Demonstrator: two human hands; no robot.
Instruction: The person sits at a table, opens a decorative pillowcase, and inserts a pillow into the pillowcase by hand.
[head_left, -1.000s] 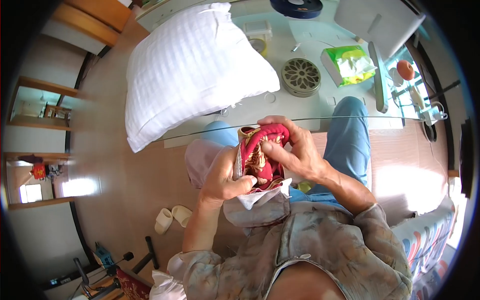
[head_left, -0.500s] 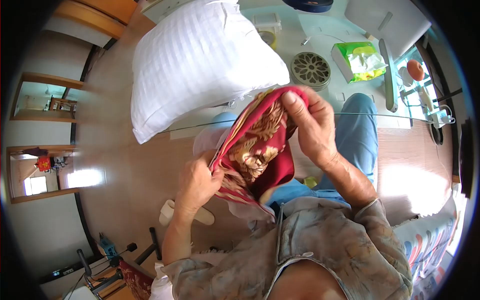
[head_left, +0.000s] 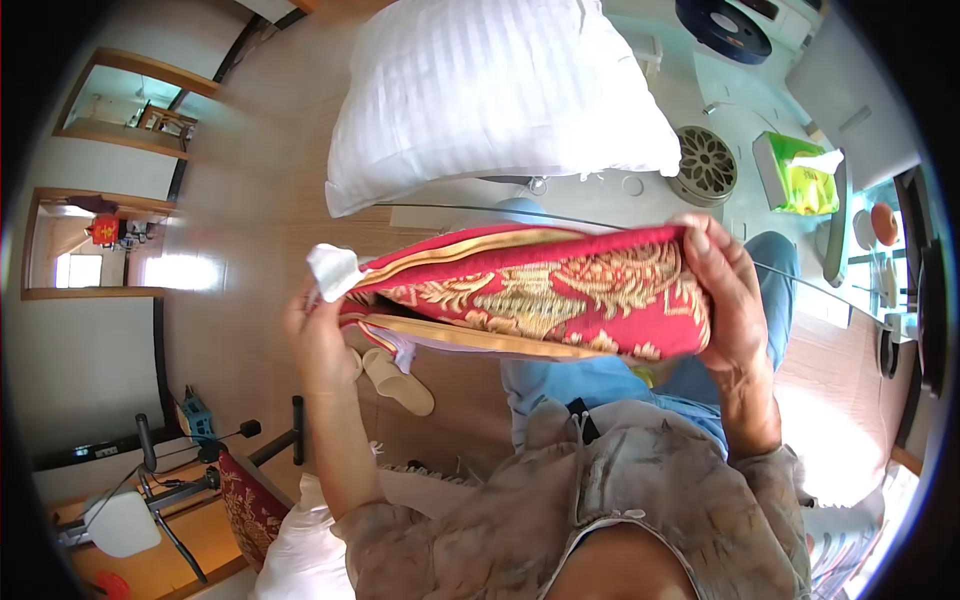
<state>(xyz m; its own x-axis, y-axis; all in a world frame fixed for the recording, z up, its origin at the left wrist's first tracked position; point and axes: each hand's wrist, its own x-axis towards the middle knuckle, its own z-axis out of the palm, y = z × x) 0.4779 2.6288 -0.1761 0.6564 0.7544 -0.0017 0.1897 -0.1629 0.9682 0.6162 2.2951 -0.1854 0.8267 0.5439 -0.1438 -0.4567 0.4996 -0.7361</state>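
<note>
In your head view, the red-and-gold cover (head_left: 560,290) is drawn out between your two hands, above your lap and on the near side of the glass table (head_left: 650,210). Its long axis runs from side to side, roughly across your body, so one end lies at each hand and neither hand is apart from it.

Your left hand (head_left: 320,335) has its fingers closed in a pinch on the left end, just beside a white cloth tip (head_left: 333,272) that pokes up there. Your right hand (head_left: 735,310) grips the right end, thumb on the patterned face and fingers bent round behind; how much cloth sits under those hidden fingers, you cannot tell from here.

Two gold bands (head_left: 470,335) run lengthwise along the cover, spreading apart toward the left. The dark gap between them shows close to your left hand, which makes that hand the nearer one to the opening; the patterned, fuller part sits at your right.

Beyond the cover lies the white pillow (head_left: 490,110), its near edge roughly in line with the cover's length. The round tin (head_left: 705,165) stands just beside the pillow's right corner.
</note>
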